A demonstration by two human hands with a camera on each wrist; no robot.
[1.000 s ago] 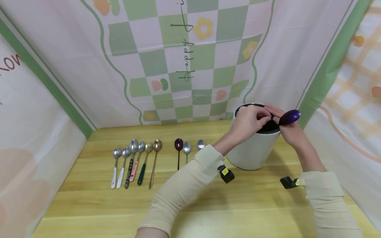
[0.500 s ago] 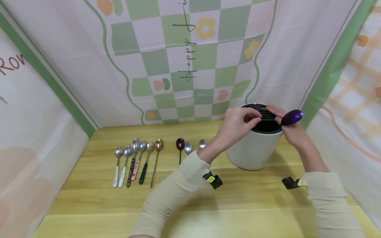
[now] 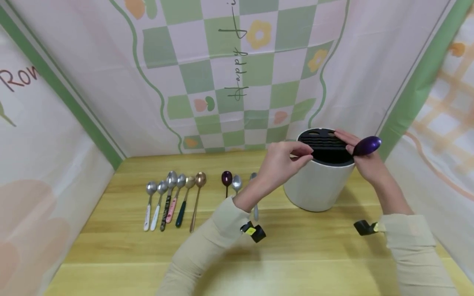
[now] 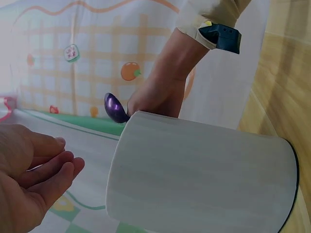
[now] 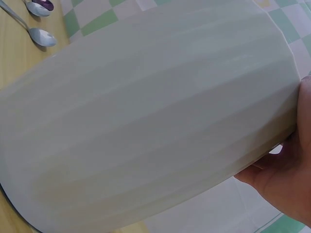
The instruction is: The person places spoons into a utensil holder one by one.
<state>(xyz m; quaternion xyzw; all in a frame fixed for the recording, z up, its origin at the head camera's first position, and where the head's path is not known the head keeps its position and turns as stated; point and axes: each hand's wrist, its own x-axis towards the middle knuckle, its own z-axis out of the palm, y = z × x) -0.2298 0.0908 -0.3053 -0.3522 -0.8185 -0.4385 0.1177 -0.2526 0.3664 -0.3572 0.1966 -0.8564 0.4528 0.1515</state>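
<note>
A white cylindrical utensil holder (image 3: 316,191) with a black slotted insert (image 3: 322,142) stands upright at the right of the table. From its right rim leans a purple spoon (image 3: 367,145), bowl outside; its handle is hidden in the dark opening. My right hand (image 3: 366,164) rests against that rim, fingers straight along the edge, beside the spoon. In the right wrist view the right hand (image 5: 286,182) is partly behind the holder. To the left of the rim hovers my left hand (image 3: 281,162), fingers loosely bent, and the left wrist view shows nothing between them.
Several spoons, among them a pink-handled spoon (image 3: 172,209) and a copper spoon (image 3: 197,201), lie in a row at left. Nearer the holder lie a dark purple spoon (image 3: 226,179) and two silver spoons, one silver spoon (image 3: 237,183) beside it. Patterned cloth (image 3: 218,82) hangs behind.
My left hand has drawn back left from the holder's opening, uncovering the black insert. My right hand stays on the rim beside the purple spoon.
</note>
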